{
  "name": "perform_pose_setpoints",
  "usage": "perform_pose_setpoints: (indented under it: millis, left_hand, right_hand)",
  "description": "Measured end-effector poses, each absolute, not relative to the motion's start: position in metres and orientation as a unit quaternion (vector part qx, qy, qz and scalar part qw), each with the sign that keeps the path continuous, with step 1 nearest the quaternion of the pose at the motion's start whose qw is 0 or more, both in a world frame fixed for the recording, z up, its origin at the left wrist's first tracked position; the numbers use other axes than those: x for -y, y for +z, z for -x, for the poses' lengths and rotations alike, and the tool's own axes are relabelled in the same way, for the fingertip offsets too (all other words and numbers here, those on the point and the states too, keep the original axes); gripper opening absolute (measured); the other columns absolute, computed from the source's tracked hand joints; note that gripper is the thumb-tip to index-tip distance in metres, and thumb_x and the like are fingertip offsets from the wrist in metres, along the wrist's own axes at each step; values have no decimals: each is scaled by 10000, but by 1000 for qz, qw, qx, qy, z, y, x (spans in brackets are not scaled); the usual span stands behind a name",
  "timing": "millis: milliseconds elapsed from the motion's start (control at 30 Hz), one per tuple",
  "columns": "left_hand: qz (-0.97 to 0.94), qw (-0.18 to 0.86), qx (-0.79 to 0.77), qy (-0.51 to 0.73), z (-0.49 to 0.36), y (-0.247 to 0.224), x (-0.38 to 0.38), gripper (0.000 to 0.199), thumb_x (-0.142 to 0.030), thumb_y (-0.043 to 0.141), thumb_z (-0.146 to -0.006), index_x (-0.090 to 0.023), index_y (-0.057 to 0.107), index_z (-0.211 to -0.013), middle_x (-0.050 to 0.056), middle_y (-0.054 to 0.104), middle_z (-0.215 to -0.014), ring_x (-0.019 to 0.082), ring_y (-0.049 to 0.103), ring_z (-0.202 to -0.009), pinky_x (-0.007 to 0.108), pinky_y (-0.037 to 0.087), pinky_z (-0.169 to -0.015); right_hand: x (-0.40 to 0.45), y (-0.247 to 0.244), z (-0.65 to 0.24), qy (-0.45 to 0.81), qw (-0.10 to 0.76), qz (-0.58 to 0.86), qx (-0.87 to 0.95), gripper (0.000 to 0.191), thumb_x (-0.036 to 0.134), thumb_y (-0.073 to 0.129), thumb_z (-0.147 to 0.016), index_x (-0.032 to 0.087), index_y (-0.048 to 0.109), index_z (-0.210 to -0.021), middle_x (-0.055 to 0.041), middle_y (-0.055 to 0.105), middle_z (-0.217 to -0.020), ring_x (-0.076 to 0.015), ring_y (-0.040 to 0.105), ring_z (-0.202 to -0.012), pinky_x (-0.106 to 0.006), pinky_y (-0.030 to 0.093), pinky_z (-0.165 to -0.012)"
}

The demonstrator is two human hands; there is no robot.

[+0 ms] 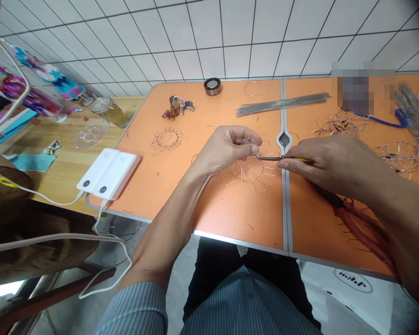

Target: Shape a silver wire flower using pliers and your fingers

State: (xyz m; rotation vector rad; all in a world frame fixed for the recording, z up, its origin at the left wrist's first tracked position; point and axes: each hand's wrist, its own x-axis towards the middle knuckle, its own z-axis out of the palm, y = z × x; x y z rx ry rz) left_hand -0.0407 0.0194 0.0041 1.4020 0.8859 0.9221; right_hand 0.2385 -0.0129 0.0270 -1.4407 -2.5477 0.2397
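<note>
My left hand pinches the upper edge of a round wire piece made of thin looped wire, held over the orange table. From the right, my right hand is closed round a slim tool with a dark shaft and a yellow handle, mostly hidden in the fingers. The tool's tip points left and meets the wire close to my left fingertips. Another looped wire ring lies flat on the table to the left.
Red-handled pliers lie below my right forearm. Behind are a bundle of straight wires, a tape roll and keys. Tangled wire pieces sit at right. White power banks with cables rest at left.
</note>
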Motion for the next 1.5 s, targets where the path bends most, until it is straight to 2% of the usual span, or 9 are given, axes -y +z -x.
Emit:
perform_pose_setpoints:
  millis: [167,333,467,633,800,1033,1167,1400,1500]
  left_hand:
    - [-605,582,-376,393,41,2,-20,226,-284,967,-769,-174,841,-919,34,824,-822,132,731,-737,250,528,-651]
    - [-600,583,-380,394,41,3,-20,213,-259,960,-759,-177,847,-920,29,822,-812,131,735,-739,242,519,-642]
    - [-597,582,-385,396,40,4,-19,221,-266,964,-751,-176,847,-916,34,822,-812,136,736,-737,249,523,-644]
    - [-599,575,-389,398,40,4,-18,230,-286,963,-759,-177,845,-923,38,824,-824,141,737,-745,257,533,-655]
    - [-600,572,-392,398,41,5,-18,224,-287,953,-767,-180,845,-933,39,823,-831,145,744,-760,261,536,-665]
    - [-601,573,-390,399,41,5,-19,182,-283,930,-793,-183,843,-918,39,818,-816,150,745,-767,264,535,-667]
    - [-599,575,-389,399,41,5,-18,183,-299,936,-804,-188,848,-920,42,822,-823,150,743,-777,264,539,-676]
    - [-598,570,-396,401,43,5,-17,313,-470,974,-846,-199,849,-937,56,838,-851,139,687,-733,267,539,-662]
    - [-595,570,-400,401,44,4,-18,319,-492,970,-862,-206,849,-938,56,845,-865,129,664,-696,269,519,-630]
  right_hand:
    - [13,29,-237,90,89,495,860,519,681,550,-1104,290,664,-783,-45,713,-754,-262,607,-705,-394,301,-666]
    - [13,29,-237,92,91,491,862,567,689,538,-1114,275,581,-729,-33,636,-673,-235,541,-639,-392,291,-655]
    - [13,29,-237,102,94,480,866,593,729,519,-1123,279,609,-749,-37,653,-689,-240,556,-643,-394,294,-652]
    - [13,30,-237,101,88,473,871,622,734,477,-1135,270,545,-726,-40,634,-662,-234,518,-624,-401,297,-635]
    - [15,31,-236,106,97,491,859,603,757,501,-1105,282,578,-742,-49,641,-703,-259,542,-673,-402,269,-676]
    - [17,31,-235,83,88,501,857,622,790,422,-1104,285,551,-765,-62,654,-741,-283,547,-717,-409,260,-678]
    - [17,30,-235,85,98,502,855,614,789,466,-1097,286,586,-767,-61,665,-749,-275,560,-708,-407,257,-676]
    - [17,29,-235,67,103,493,861,594,749,482,-1119,280,609,-776,-64,676,-746,-274,576,-691,-399,264,-655]
    - [18,29,-235,55,107,498,859,590,748,490,-1117,280,617,-781,-63,681,-756,-271,576,-689,-396,252,-643]
